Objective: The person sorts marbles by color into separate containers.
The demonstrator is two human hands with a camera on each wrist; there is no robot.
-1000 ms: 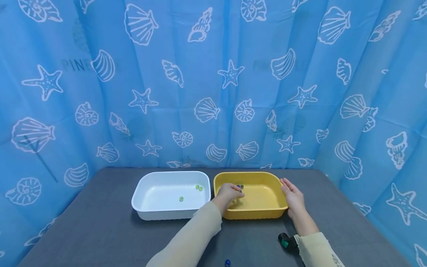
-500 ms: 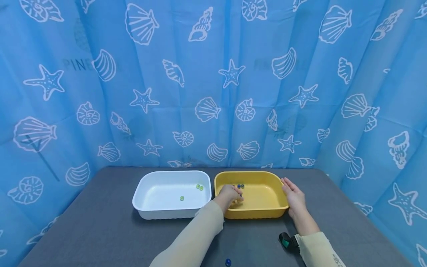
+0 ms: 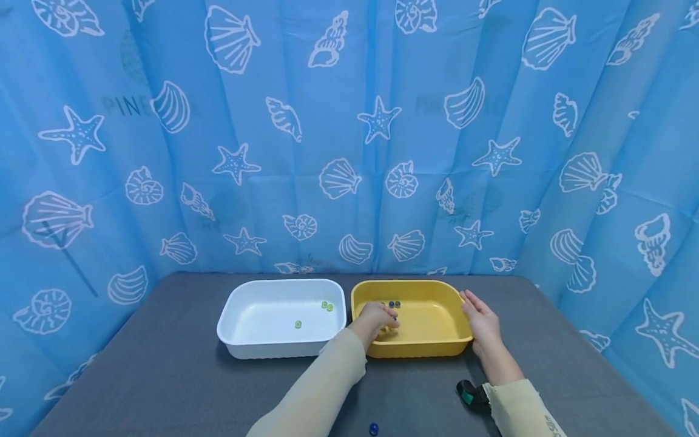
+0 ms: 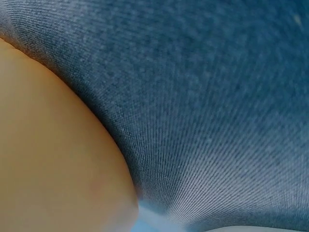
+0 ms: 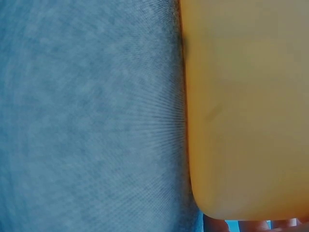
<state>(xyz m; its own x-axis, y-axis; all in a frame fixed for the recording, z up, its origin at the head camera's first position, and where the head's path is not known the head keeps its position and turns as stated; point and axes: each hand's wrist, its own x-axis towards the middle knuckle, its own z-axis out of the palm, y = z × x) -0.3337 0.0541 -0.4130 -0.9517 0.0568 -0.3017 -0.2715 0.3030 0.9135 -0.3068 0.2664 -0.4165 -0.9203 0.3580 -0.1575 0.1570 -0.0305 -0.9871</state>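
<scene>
My left hand [image 3: 377, 318] reaches over the near left side of the yellow tub [image 3: 431, 349], its thumb and fingers bent together inside. A dark blue marble [image 3: 394, 318] shows right at the fingertips, partly covered by them. Behind the hand, several more dark marbles [image 3: 397, 304] lie on the tub's floor. At the tub's right end, my right hand [image 3: 483, 325] grips the rim. The right wrist view shows the tub's wall [image 5: 251, 121] large, with fingertips [image 5: 253, 225] at its lower edge. The left hand's fingers do not show in its wrist view.
A white tub [image 3: 273, 351] stands close left of the yellow one, with 3 green marbles [image 3: 298, 325] in it. One blue marble [image 3: 374, 429] lies on the dark grey tabletop [image 3: 180, 376] near the front. A shell-patterned blue curtain [image 3: 295, 152] hangs behind.
The left fingers have dipped slightly lower in the yellow tub, with the blue marble at their tips. The right hand has stayed on the rim.
</scene>
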